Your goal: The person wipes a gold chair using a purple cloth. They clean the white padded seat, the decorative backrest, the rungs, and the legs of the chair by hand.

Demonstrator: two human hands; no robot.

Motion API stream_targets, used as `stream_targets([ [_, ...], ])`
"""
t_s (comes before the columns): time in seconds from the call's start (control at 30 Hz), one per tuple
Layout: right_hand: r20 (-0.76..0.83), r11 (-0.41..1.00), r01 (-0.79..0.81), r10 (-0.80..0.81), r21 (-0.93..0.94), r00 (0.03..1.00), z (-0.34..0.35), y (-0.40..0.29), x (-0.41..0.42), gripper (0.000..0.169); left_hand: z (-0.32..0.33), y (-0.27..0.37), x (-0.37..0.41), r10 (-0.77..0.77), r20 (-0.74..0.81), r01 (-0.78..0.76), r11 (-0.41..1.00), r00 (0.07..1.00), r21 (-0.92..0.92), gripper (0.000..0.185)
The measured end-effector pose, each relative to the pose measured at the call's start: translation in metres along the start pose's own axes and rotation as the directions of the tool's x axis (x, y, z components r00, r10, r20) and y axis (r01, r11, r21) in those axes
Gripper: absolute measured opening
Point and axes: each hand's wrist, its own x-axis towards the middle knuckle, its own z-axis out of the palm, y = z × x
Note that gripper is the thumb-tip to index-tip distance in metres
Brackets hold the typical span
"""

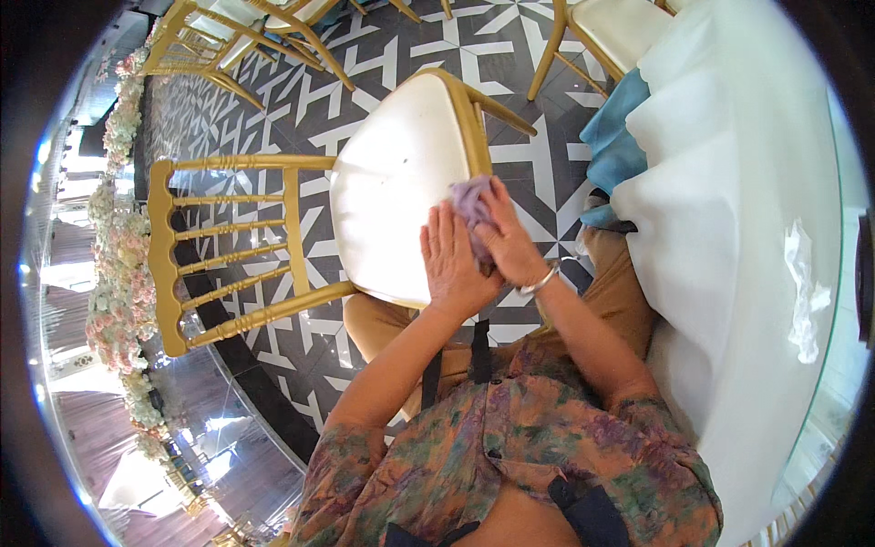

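Right before me stands a gold Chiavari-style chair (229, 253) with a white padded seat (396, 184). Its spindled back is on the left side of the view. My right hand (509, 236) grips a crumpled purple cloth (472, 198) against the seat's edge nearest the table. Flat on the white seat beside the cloth lies my left hand (454, 263), fingers stretched out and holding nothing. A small dark spot shows on the seat's surface. Part of the cloth is hidden under my right fingers.
A table with a white cloth (718, 225) runs along the right, a blue fabric (618, 137) hanging at its side. More gold chairs (232, 48) stand farther off. Pink and white flowers (119, 267) line the left. Black-and-white patterned tiles (526, 157) cover the floor.
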Motion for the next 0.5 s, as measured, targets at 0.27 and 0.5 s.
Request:
stream_targets([
  [0.27,-0.063,0.96,0.228,-0.241,-0.163,0.969,0.019,0.011,0.119,0.037,-0.023,-0.014,0.002,0.036,-0.023,-0.036,0.999,0.999,0.016,0.091],
  [0.5,-0.154,0.902,0.19,-0.267,-0.387,0.951,0.032,0.054,0.244,0.034,-0.026,-0.013,0.008,0.035,0.017,-0.035,0.999,0.999,-0.004,0.091],
])
